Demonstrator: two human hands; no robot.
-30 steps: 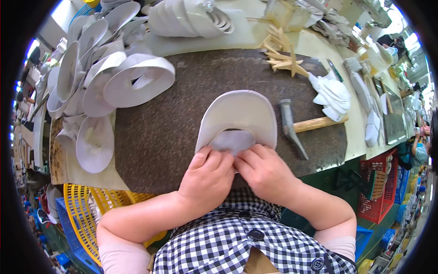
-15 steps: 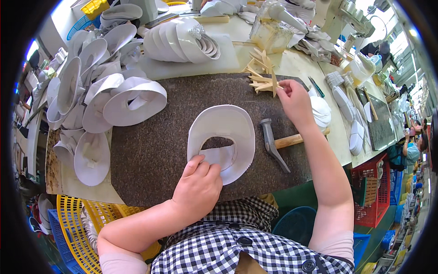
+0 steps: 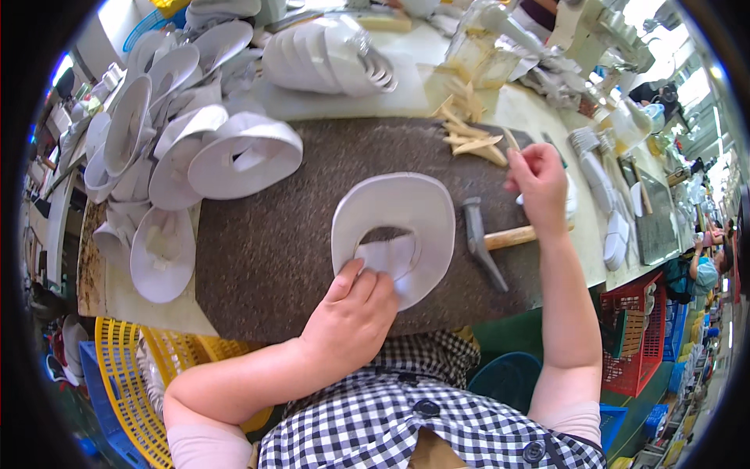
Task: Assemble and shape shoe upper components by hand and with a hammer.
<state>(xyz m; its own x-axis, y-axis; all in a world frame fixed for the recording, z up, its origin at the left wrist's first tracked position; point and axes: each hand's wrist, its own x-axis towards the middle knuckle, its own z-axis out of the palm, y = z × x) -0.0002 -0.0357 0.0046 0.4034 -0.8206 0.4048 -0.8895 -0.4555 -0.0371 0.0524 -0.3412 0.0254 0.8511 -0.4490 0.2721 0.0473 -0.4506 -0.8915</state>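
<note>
On the dark speckled slab (image 3: 273, 273) lies a white shoe upper (image 3: 426, 195), an oval collar-like piece with an opening in its middle. My left hand (image 3: 355, 313) grips the near edge of that opening, fingers closed on it. Beyond the slab's right part, my right hand (image 3: 541, 187) pinches a thin beige strip (image 3: 512, 139) that points up and away. Several similar beige pieces (image 3: 473, 144) lie in a loose heap left of it. A hammer (image 3: 476, 238) with a wooden handle rests on the slab right of the upper. White pieces (image 3: 572, 202) are partly hidden behind my right hand.
More white uppers (image 3: 246, 168) are piled at the left, and a nested row (image 3: 320, 62) stands at the back. A glue-stained clear container (image 3: 476, 51) is behind the beige heap. Below the table are a yellow basket (image 3: 117, 391) and a red crate (image 3: 625, 379).
My right hand has drawn away from the beige heap toward the right, with one strip in its fingers. The view has shifted slightly; my left hand keeps its grip on the upper.
</note>
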